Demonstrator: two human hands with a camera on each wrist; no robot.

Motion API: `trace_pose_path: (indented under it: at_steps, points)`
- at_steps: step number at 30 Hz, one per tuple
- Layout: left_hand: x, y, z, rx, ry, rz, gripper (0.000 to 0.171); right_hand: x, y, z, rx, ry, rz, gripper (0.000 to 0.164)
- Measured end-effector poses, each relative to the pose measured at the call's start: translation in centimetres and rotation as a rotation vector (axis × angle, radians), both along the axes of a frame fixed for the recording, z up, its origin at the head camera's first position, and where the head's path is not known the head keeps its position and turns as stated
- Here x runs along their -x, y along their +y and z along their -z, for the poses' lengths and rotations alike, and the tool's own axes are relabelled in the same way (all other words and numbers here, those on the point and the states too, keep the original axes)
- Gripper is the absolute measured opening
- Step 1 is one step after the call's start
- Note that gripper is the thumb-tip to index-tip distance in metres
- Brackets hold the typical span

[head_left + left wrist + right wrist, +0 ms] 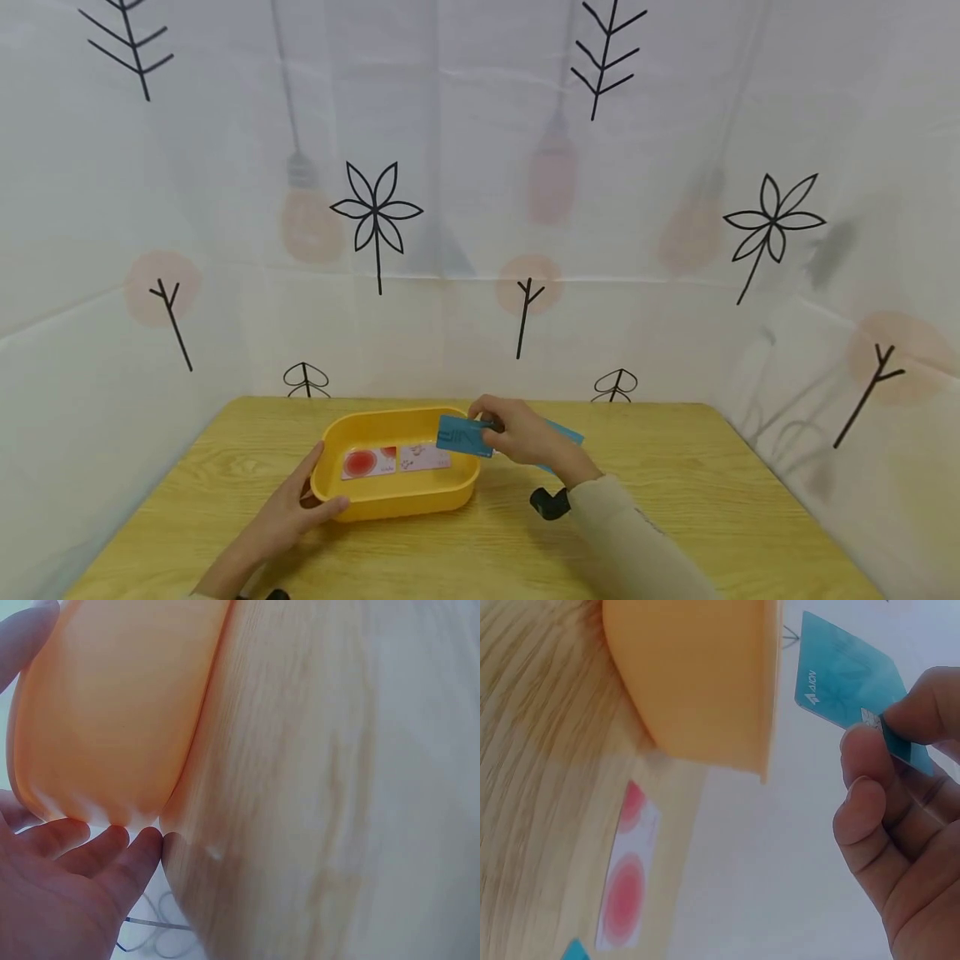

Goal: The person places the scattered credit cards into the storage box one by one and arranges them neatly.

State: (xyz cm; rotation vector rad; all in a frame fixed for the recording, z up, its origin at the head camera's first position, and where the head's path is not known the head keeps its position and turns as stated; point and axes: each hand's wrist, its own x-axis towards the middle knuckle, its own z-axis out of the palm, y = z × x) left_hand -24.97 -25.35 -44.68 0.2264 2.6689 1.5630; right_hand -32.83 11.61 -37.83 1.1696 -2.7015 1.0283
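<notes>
A yellow plastic basin point(397, 504) stands on the table, its left end gripped by my left hand point(288, 504), thumb along the near side. In the left wrist view several fingertips point(112, 840) press against the basin's end wall. Over the basin's right rim, my right hand point(517, 429) pinches a blue card point(459, 435) between thumb and fingers; white lettering shows on it in the right wrist view. Inside the basin lie a white card with a red circle point(363, 463) and a pale pink patterned card point(423, 457), side by side.
Another blue card point(564, 432) lies on the table, partly hidden behind my right wrist. Beside the basin, the right wrist view shows a white card with red circles point(626, 885). A white printed cloth point(450, 333) stands around the wooden table point(675, 492).
</notes>
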Motion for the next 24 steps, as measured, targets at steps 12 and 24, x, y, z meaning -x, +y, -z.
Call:
trace_pose_path:
  at_steps: [12, 24]
  points:
    - [0.1, 0.1, -0.2, 0.029, -0.016, -0.016, 0.102, 0.2, -3.1, 0.4, -0.069, 0.036, -0.052, 0.023]
    - [0.1, 0.3, -0.2, 0.008, -0.019, -0.019, 0.101, 0.6, -5.6, 1.1, -0.098, 0.001, -0.098, 0.025]
